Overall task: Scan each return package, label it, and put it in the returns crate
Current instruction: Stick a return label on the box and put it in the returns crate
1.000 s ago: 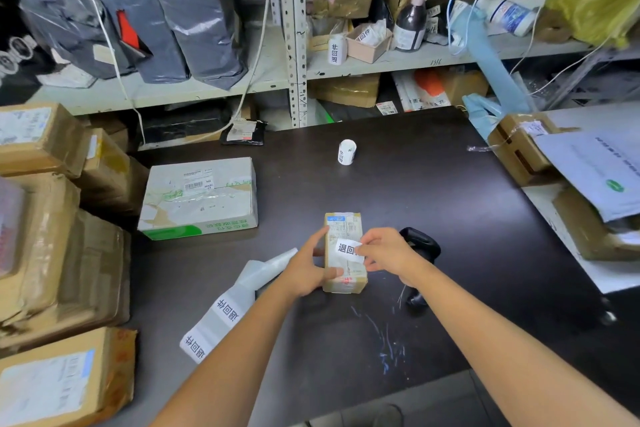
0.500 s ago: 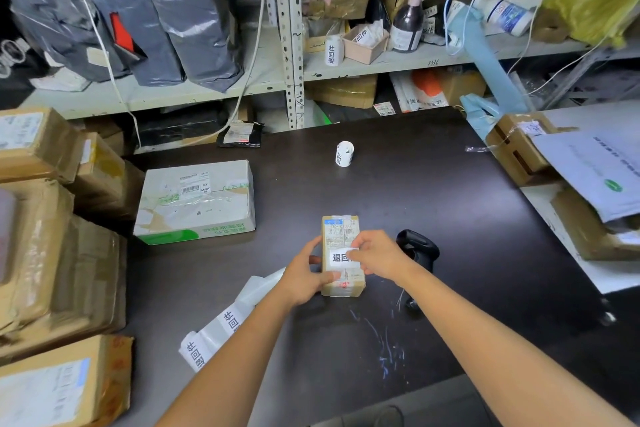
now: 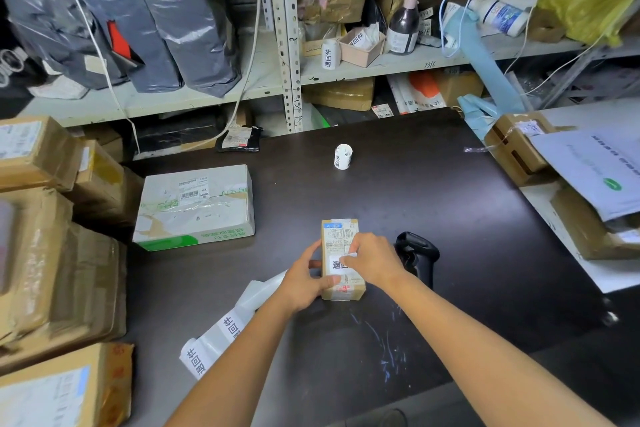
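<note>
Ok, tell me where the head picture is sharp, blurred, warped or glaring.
Head view, centre: the small taped package is sharp and its white return label is readable. Head view, far left edge: the stacked cardboard boxes smear into blur. Head view, top: the shelf upright leans from wide-angle warp. Head view, upper left: the grey plastic mailers show glare patches.

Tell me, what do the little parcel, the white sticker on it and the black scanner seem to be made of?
The little parcel looks like brown cardboard under glossy clear tape that catches the light. The white sticker seems matte paper, black print, one corner curling up at the right hand. The black scanner is probably hard plastic, slightly shiny.
</note>
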Action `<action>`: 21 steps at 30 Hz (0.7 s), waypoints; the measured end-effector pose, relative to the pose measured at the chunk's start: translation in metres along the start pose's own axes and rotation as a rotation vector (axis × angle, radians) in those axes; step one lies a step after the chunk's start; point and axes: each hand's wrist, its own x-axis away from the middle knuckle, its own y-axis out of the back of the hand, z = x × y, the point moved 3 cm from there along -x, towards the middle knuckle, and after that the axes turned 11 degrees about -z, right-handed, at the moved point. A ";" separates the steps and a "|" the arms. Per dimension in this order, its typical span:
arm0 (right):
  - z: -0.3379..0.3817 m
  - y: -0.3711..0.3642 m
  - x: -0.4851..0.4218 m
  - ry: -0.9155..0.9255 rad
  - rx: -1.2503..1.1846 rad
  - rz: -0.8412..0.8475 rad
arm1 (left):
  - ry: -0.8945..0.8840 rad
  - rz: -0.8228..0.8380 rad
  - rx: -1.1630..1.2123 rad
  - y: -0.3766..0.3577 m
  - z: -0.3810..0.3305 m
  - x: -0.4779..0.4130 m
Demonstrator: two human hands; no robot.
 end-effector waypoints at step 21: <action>0.026 -0.008 0.029 0.273 -0.471 0.387 | 0.037 -0.442 0.348 0.023 0.002 0.115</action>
